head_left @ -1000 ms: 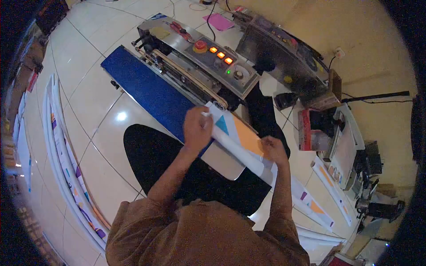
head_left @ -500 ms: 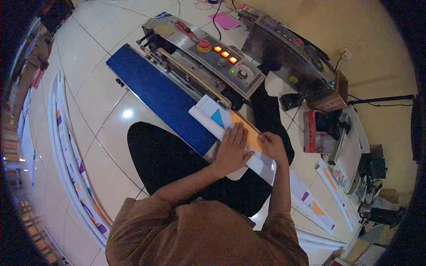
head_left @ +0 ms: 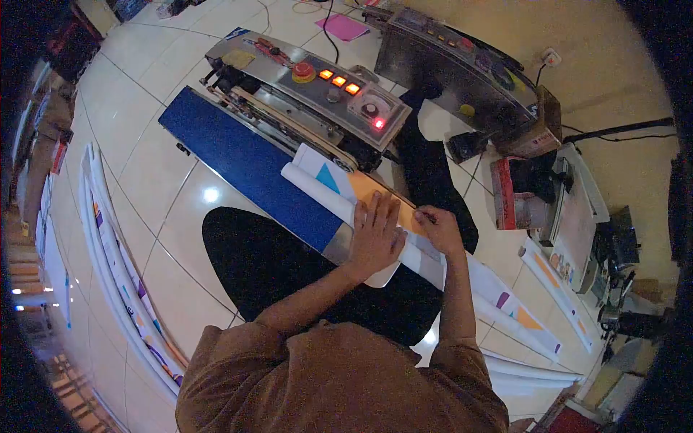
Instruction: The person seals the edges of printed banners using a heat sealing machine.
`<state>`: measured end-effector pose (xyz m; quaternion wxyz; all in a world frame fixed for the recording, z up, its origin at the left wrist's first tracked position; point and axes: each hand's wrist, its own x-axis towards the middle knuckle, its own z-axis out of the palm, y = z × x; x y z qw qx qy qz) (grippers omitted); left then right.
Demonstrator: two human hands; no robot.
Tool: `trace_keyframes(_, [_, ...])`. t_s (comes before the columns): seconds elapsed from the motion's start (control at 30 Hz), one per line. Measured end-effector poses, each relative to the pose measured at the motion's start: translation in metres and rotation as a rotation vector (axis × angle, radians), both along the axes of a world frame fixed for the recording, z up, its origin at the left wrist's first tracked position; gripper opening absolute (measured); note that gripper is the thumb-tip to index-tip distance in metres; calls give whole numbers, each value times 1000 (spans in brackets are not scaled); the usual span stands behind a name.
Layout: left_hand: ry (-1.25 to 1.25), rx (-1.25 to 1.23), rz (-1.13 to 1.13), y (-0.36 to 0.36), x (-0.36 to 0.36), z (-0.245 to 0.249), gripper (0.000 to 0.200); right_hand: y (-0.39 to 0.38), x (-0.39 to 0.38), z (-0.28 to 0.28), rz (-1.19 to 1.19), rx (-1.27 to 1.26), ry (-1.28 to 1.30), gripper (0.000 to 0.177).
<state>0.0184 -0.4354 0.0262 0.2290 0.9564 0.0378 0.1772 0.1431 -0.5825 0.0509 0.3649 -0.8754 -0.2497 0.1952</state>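
Observation:
My left hand (head_left: 375, 232) lies flat with fingers spread on a white printed banner sheet (head_left: 362, 185), which has orange and teal patches. The sheet's near side is rolled over into a tube. With closed fingers, my right hand (head_left: 440, 229) pinches the sheet's far edge. The front part of the sheet rests on the blue conveyor belt (head_left: 238, 169) of a band sealing machine (head_left: 285, 66), its far edge against the sealing bands. Three orange switches (head_left: 339, 81) and a red light (head_left: 379, 124) glow on the panel. The rest of the sheet trails behind over my leg to the floor.
A second similar machine (head_left: 447, 68) stands by the wall. Long rolled banners (head_left: 119, 267) lie on the tiled floor at left, another roll (head_left: 556, 289) at right. A red-and-white box (head_left: 509, 191) sits at right. My dark-clothed legs (head_left: 267, 267) flank the belt.
My view has shifted, so the machine appears farther left. The sheet and both hands have moved slightly along the belt. The small panel light was green and is now red.

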Motion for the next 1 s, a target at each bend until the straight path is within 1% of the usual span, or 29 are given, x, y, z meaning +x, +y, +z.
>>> trace_keyframes(0.1, [3, 57, 13, 0, -1, -8, 61, -1, -1, 6, 38, -47, -24, 33])
trace_keyframes(0.17, [2, 159, -45, 1, 0, -12, 60, -3, 0, 4, 36, -48, -34, 33])
trace_keyframes(0.2, [2, 159, -43, 1, -2, -10, 60, -4, 0, 4, 37, -47, -35, 33])
trace_keyframes(0.27, [-21, -3, -55, 1, -6, -3, 58, -7, -1, 4, 9, -47, -12, 33])
trace_keyframes(0.3, [-21, -3, -55, 0, -6, -3, 58, -9, -1, 4, 8, -48, -12, 33])
trace_keyframes(0.4, [-3, 14, -85, 0, -6, -3, 58, -19, -2, 9, -16, -43, 26, 32])
trace_keyframes(0.47, [5, 45, -96, 0, -7, -4, 58, -28, -5, 15, 12, -87, -61, 29])
trace_keyframes(0.5, [5, 41, -99, 0, -7, -4, 58, -33, -6, 16, 9, -91, -60, 29])
trace_keyframes(0.57, [-34, 25, -91, 1, -7, -4, 59, -45, -10, 17, -81, -85, 25, 27])
trace_keyframes(0.67, [-7, 28, -73, 2, -7, 0, 59, -65, -10, 6, -68, -145, -43, 27])
trace_keyframes(0.8, [32, 29, -95, 4, -8, 1, 63, -84, -16, 11, -105, -195, -17, 29])
trace_keyframes(0.87, [44, 92, -81, 4, -7, 2, 62, -97, -18, 7, -149, -128, 14, 29])
trace_keyframes(1.0, [47, 152, -57, 3, -4, -2, 63, -110, -23, 7, -133, -169, -4, 29])
